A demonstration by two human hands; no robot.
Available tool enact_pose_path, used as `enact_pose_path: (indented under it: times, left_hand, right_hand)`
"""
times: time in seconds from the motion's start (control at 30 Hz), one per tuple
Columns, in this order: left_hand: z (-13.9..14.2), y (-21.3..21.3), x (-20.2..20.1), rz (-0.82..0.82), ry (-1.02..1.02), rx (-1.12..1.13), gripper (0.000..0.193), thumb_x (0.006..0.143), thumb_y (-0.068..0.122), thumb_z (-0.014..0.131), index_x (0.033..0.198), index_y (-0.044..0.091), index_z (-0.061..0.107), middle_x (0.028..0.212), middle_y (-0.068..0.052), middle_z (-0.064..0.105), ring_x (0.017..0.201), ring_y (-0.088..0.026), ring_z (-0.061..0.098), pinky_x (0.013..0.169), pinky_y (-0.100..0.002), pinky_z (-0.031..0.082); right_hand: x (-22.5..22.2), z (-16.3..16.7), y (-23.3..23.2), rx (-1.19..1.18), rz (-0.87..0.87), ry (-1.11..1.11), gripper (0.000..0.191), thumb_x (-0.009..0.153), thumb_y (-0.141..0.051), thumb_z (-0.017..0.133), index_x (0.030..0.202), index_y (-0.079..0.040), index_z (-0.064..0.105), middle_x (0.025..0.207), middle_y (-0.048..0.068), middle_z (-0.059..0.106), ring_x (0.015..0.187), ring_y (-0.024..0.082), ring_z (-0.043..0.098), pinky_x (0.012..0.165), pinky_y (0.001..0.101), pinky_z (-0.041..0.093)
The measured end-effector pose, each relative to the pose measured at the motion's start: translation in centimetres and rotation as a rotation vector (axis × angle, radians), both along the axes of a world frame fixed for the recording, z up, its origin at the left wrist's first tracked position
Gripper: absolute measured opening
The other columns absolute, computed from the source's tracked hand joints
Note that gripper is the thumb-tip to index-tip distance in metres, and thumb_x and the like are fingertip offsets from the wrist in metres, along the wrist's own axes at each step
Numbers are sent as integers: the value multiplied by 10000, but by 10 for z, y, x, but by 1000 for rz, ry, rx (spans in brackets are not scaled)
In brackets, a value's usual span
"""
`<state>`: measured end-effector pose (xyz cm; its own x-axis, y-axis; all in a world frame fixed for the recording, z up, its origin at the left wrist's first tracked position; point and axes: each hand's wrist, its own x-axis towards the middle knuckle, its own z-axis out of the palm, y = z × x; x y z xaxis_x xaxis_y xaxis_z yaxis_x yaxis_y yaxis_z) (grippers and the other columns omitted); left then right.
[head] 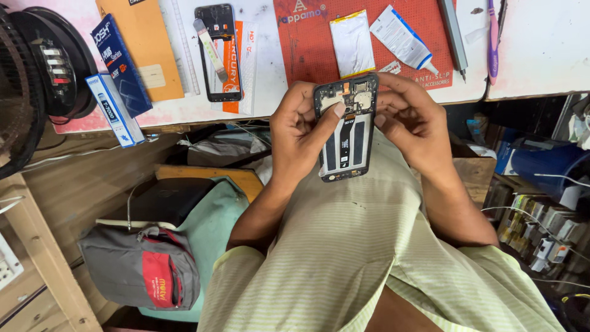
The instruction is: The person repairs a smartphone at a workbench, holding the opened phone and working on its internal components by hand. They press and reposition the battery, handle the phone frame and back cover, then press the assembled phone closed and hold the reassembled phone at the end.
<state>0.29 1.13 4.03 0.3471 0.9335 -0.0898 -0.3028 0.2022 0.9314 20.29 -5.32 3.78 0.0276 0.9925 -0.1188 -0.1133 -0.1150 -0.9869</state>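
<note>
I hold an opened black phone [346, 136] upright over my lap, its back off and its circuit boards and flex cable showing. My left hand [297, 132] grips its left edge, thumb pressed on the upper board. My right hand [413, 120] holds the right edge, fingers curled around the top corner. On the white bench beyond lie a silver battery [351, 44], a white glue tube with a blue cap end [402, 38], and a second black phone [219, 54] with a narrow strip lying across it.
A red mat [307, 37] covers the bench's middle. Blue and orange boxes [120, 67] lie at the left, near a black fan [37, 74]. A pink tool [493, 40] lies at the right. A grey and red bag [141, 267] sits below left.
</note>
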Motion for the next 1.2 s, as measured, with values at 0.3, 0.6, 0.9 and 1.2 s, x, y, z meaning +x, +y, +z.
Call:
enact_pose_path:
  times: [0.3,0.6,0.9,1.2]
  left_hand:
    - [-3,0,3,-7,14,24,145,1041,-24,687,1102,0,557,947,-30,697,855,-22,633,711,-189,484]
    - [-5,6,-3,-11,11,-24,127,1035,3,687,1075,5,567,968,-47,716,864,-40,649,734,-200,504]
    - [-11,12,-4,11,13,-27,115,1028,-4,682,1087,-2,584,991,-56,729,894,-51,663,779,-209,523]
    - [-13,8,-1,3,24,-38,142,1027,0,687,1130,-8,589,972,-43,720,865,-32,645,725,-191,495]
  right_hand:
    - [-1,-2,3,-25,-46,-21,513,1026,125,612,1518,38,496,1152,107,716,1058,103,652,900,224,505]
    - [0,-1,6,-68,17,111,612,978,176,571,1562,36,452,1258,131,696,1193,156,657,1041,270,515]
    - [3,-5,9,-105,104,205,750,890,200,605,1579,23,368,1296,119,655,1210,180,646,1003,296,551]
    - [1,-48,10,-108,-81,199,207,1027,91,608,1230,52,611,1037,63,700,882,85,639,740,225,516]
